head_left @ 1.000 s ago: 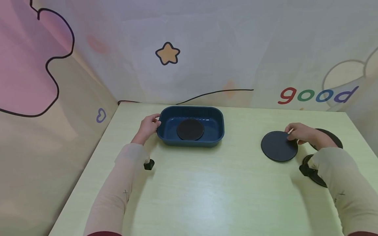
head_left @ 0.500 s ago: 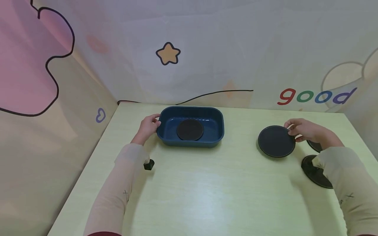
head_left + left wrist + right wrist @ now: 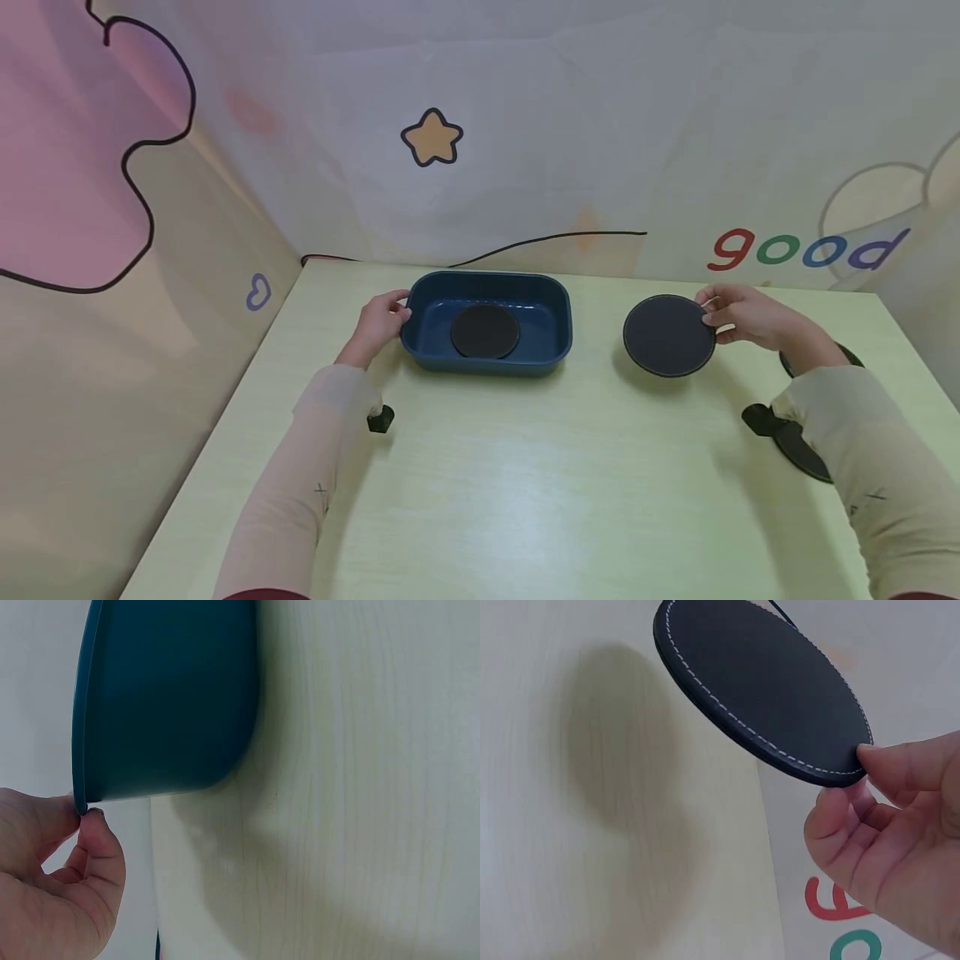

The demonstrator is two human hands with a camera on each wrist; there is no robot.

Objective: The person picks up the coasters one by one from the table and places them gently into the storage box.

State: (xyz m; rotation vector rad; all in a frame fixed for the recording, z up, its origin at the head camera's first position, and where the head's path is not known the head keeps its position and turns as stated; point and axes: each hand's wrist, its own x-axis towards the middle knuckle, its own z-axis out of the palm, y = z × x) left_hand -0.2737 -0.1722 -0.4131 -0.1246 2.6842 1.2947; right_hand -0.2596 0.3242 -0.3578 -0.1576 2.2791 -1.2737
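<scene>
A black round coaster (image 3: 669, 336) with pale stitching round its edge hangs above the table, pinched at its right edge by the right hand (image 3: 757, 318). The right wrist view shows thumb above and fingers below the coaster (image 3: 765, 690). At the left end of a dark blue rectangular dish (image 3: 487, 363), the left hand (image 3: 377, 327) pinches the rim; in the left wrist view the thumb and a finger meet on the dish's rim (image 3: 81, 750). Inside the dish lies another black coaster (image 3: 484, 331).
Two more black coasters lie on the right of the table, the nearer coaster (image 3: 804, 450) and the farther coaster (image 3: 851, 356), both partly hidden by the right arm. A printed cloth backdrop (image 3: 525, 150) rises behind the pale wooden table (image 3: 480, 483).
The right hand has lifted the coaster off the table and carried it left and away from the person, towards the dish. The left hand and the dish have stayed in place.
</scene>
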